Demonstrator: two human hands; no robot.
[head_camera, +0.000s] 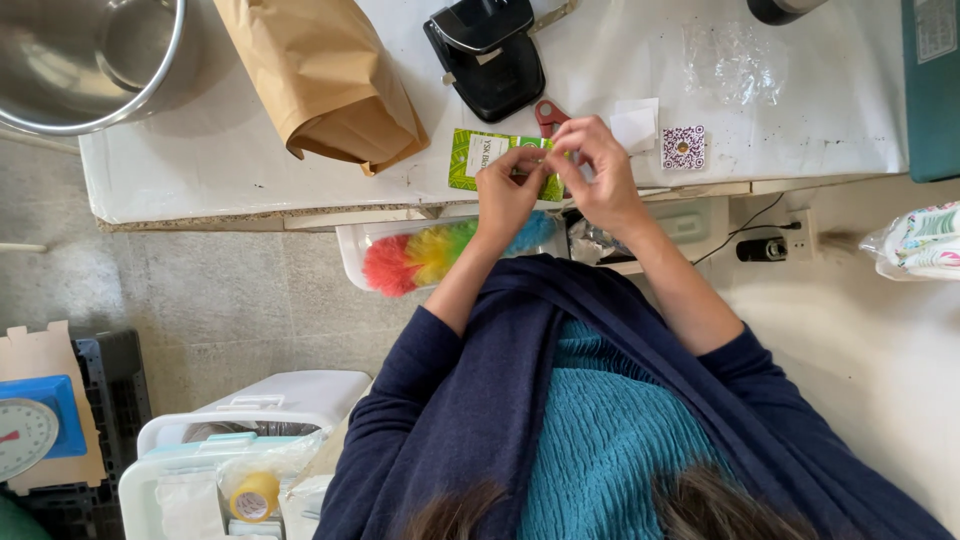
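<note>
Both hands pinched a green label card (497, 158) at the near table (200, 170) edge: the left hand (505, 190) and right hand (592, 170) close together. A black hole punch (487, 55) stood just beyond, a brown paper bag (320, 80) lay left, and a rainbow duster (430, 255) lay below.

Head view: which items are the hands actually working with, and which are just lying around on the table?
In hand:
- left hand and right hand, both pinching at the green packet

Lying about:
- black hole punch
- brown paper bag
- red-handled scissors
- steel bowl
- patterned square card
- rainbow duster
- clear plastic wrap
</note>
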